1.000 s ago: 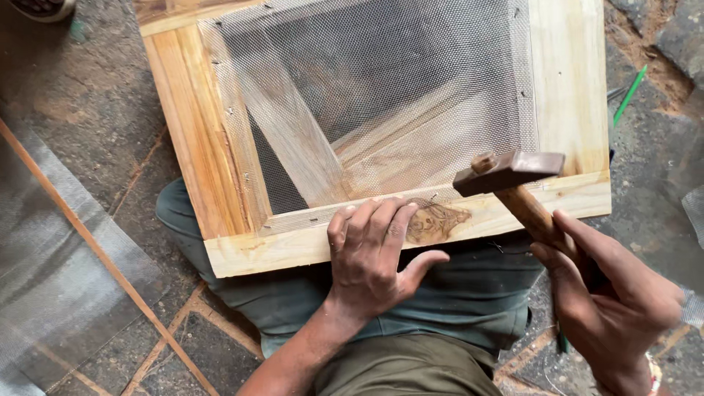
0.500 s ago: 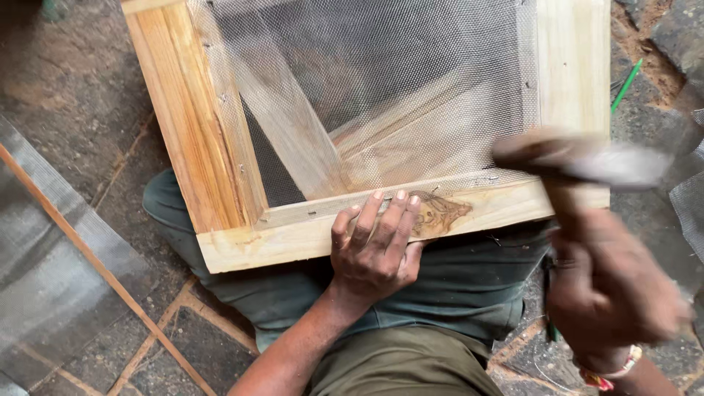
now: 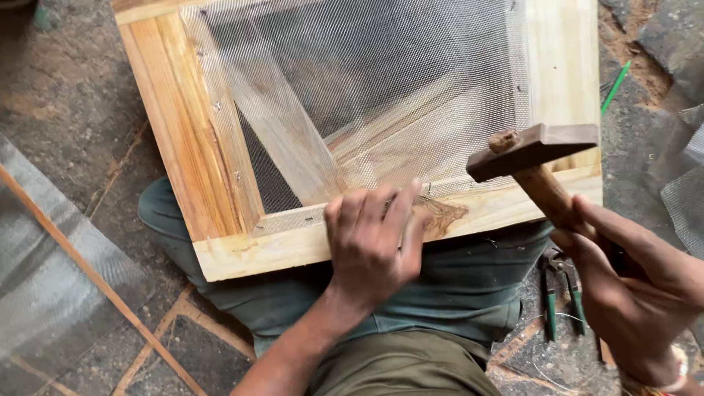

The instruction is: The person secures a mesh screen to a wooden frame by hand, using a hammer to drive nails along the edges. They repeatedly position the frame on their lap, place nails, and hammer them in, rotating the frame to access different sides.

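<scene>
The work surface was a rough, dark stone and dirt floor (image 3: 81,125), outdoors or in an open shed, as far as could be told. At far left lay a sheet of grey mesh (image 3: 37,293) crossed by a thin wooden strip (image 3: 95,279). A wooden frame (image 3: 183,154) rested tilted across the seated person's lap, with fine wire mesh (image 3: 367,95) stretched over its opening. The left hand (image 3: 374,246) lay flat on the lower rail, fingertips pinning the mesh edge; whether it held a nail could not be told. To its right, the right hand (image 3: 631,293) was closed around the handle of a hammer (image 3: 535,150), its head raised just above the rail. A pair of green-handled pliers (image 3: 561,297) lay on the floor beneath, and a green stick (image 3: 614,86) at upper right.

Hazards: the hammer head stood near the left fingertips, so a skewed blow would likely strike them. The frame was unclamped and could shift on the lap. A slack mesh edge might tear or pucker.
</scene>
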